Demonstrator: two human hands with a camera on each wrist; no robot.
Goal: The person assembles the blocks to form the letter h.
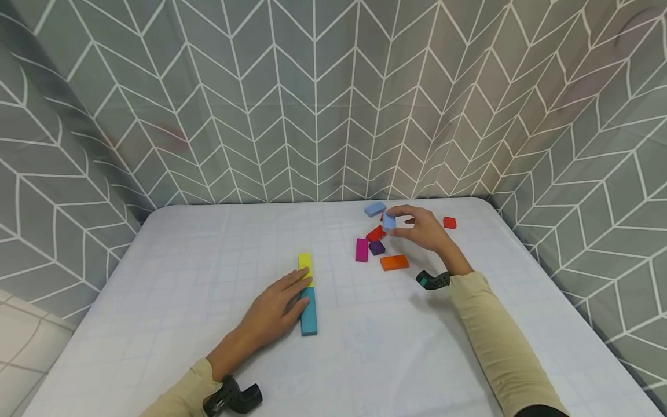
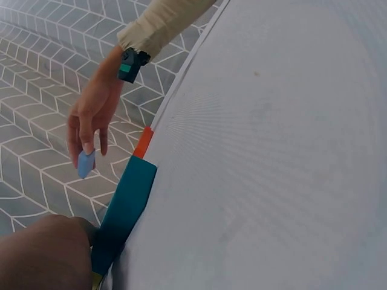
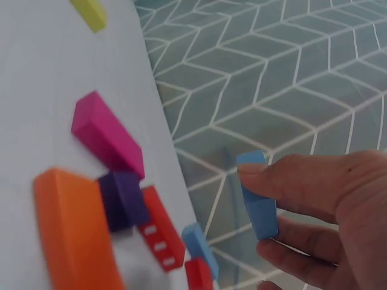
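Observation:
My right hand (image 1: 421, 230) pinches a light blue block (image 3: 259, 194) between thumb and fingers, raised over a loose group of blocks. My left hand (image 1: 276, 310) rests its fingers on a teal block (image 1: 309, 315) and a yellow block (image 1: 304, 262), which lie end to end in a line on the table. Those fingers are fairly straight and partly cover where the two blocks meet. In the left wrist view the teal block (image 2: 124, 208) stands out beside the hand, with little of the yellow one showing.
Around the right hand lie an orange block (image 1: 394, 262), a magenta block (image 1: 362, 250), a dark purple block (image 1: 377, 248), a red block (image 1: 375, 234) and another light blue block (image 1: 374, 208). A small red block (image 1: 449, 222) sits farther right. A patterned curtain (image 1: 333, 104) surrounds the white table (image 1: 208, 249).

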